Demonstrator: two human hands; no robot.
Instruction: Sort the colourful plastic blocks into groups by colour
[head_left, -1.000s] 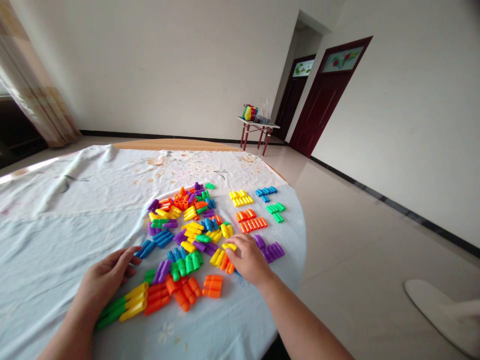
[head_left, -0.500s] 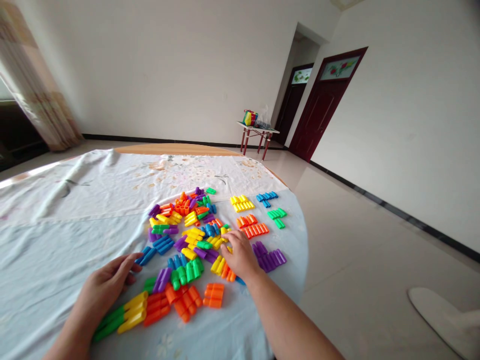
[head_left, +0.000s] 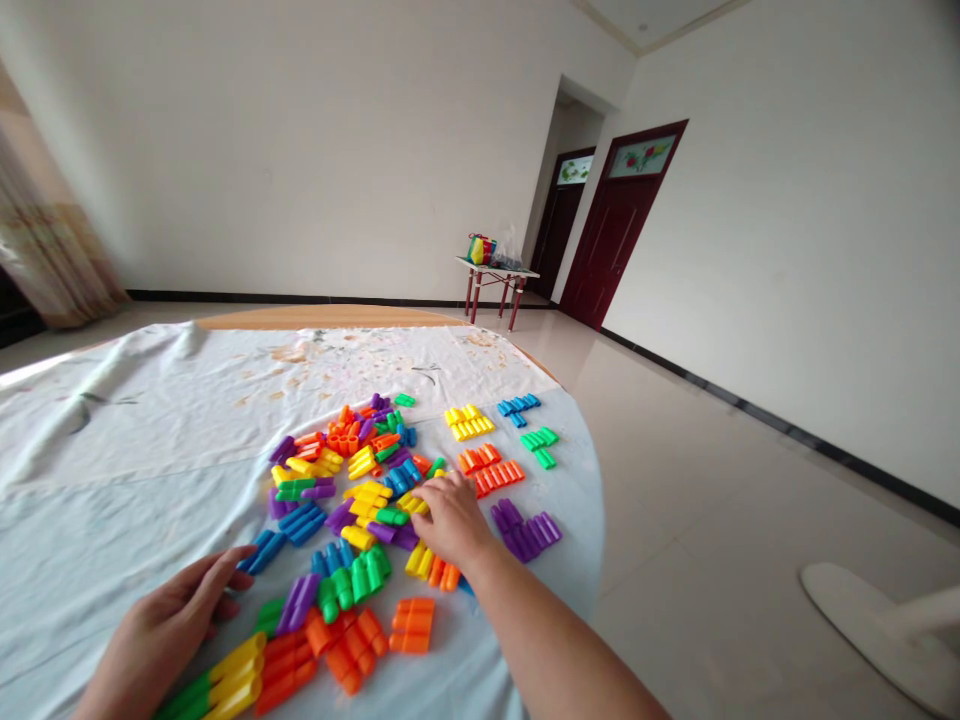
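Observation:
Linked plastic pieces in several colours lie in a loose pile on the cloth. My right hand (head_left: 454, 518) is over the pile's right side, thumb and forefinger apart at yellow pieces (head_left: 412, 503); its fingers partly hide what lies beneath. Beside blue pieces (head_left: 264, 551) at the pile's left rests my left hand (head_left: 176, 612), fingers loosely bent, holding nothing visible. Right of the pile are separate groups: yellow (head_left: 469, 422), blue (head_left: 518, 406), green (head_left: 540, 444), orange (head_left: 491, 470) and purple (head_left: 525, 530). Green pieces (head_left: 356, 583) and orange pieces (head_left: 347, 650) lie nearer me.
The round table's cloth (head_left: 135, 420) has folds at the left, and its bare wooden rim (head_left: 315, 317) shows at the back. A small table (head_left: 495, 268) with bags stands by the far wall. A white round base (head_left: 862, 630) is on the floor at the right.
The view has shifted, so the table and pieces appear lower and farther left. My right hand's forefinger has moved slightly over the yellow pieces. My left hand stays beside the blue pieces.

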